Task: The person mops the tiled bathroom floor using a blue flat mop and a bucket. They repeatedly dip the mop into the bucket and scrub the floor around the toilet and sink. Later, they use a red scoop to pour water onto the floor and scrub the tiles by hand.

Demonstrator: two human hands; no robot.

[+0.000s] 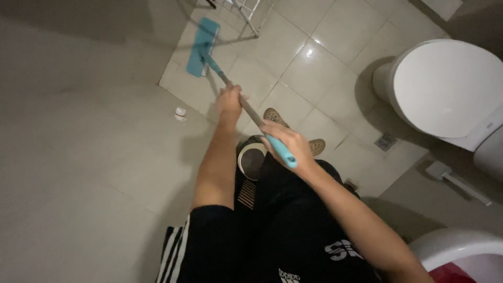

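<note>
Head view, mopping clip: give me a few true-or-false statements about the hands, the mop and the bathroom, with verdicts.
1. Both hands grip the mop handle. True.
2. The left hand sits lower on the handle than the right hand. True.
3. The mop head is red. False: it is teal.
4. The toilet lid is up. False: it is closed.
5. The mop head rests on the tiled floor. True.

Both arms stretched forward, left hand fisted further out, right hand fisted nearer the body
</note>
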